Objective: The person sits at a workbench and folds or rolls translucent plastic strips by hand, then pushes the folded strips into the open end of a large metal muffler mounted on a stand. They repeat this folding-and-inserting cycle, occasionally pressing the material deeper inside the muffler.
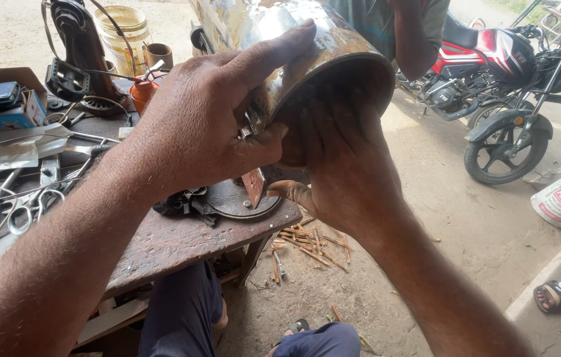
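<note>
A: Left hand (211, 122)?
B: Clasped over the outside of a shiny metal vessel (307, 46), thumb along its wall, fingers curled at the rim. The vessel is held up in the air, tilted, mouth toward the camera, above the right edge of the counter (181, 241).

A: Right hand (336, 162)?
B: Pressed against the vessel's mouth from below, fingers reaching inside. Whether they grip anything in there I cannot tell; the interior is dark.

A: On the counter?
B: A dark round metal plate (231, 198) at the right edge, just under the hands. Scissors (29, 208) and loose tools near the left edge. An orange oil can (143, 92) and a clear plastic jar (122, 30) at the far edge.

A: Beyond?
B: Wood splinters (310, 244) on the ground below the counter's right corner. A red motorcycle (498, 79) stands well apart, with another person (399, 26) behind the vessel.
</note>
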